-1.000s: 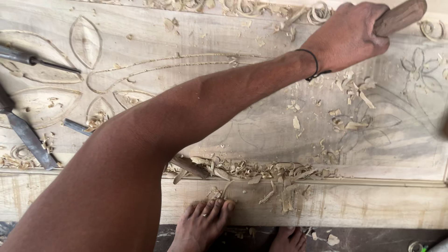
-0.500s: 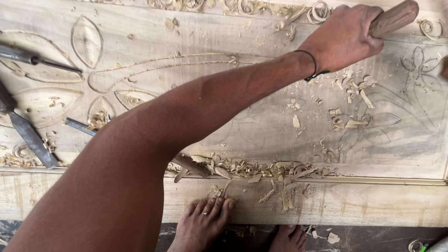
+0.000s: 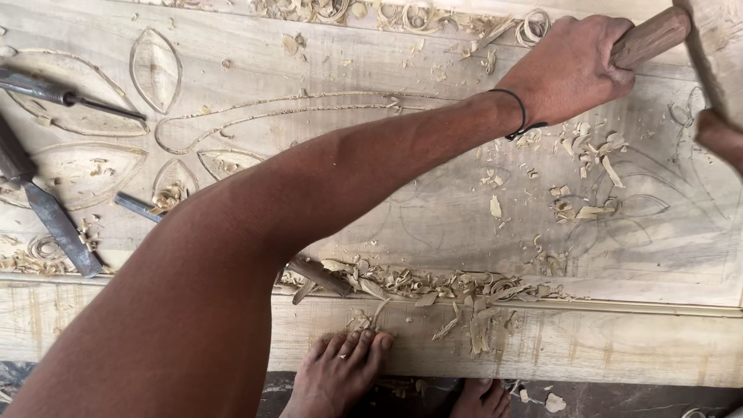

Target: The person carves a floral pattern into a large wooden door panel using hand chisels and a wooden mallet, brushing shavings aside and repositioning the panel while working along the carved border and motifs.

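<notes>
Mallet handle (image 3: pixel 648 36) sat up at 1 o'clock over the carved wood panel (image 3: pixel 433 209), and the left hand (image 3: pixel 569 70) was closed tight around it. A brown shape at 3 o'clock looked like the right hand (image 3: pixel 721 138), but I could not tell what it gripped. I think a crooked hit could hurt that hand or dent the panel, and a sharp chisel (image 3: pixel 54 220) at 9 o'clock could slide onto the bare foot (image 3: pixel 340 371).

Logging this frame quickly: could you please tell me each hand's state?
Left hand: closed on the wooden mallet handle.
Right hand: barely in view; cannot tell.
</notes>
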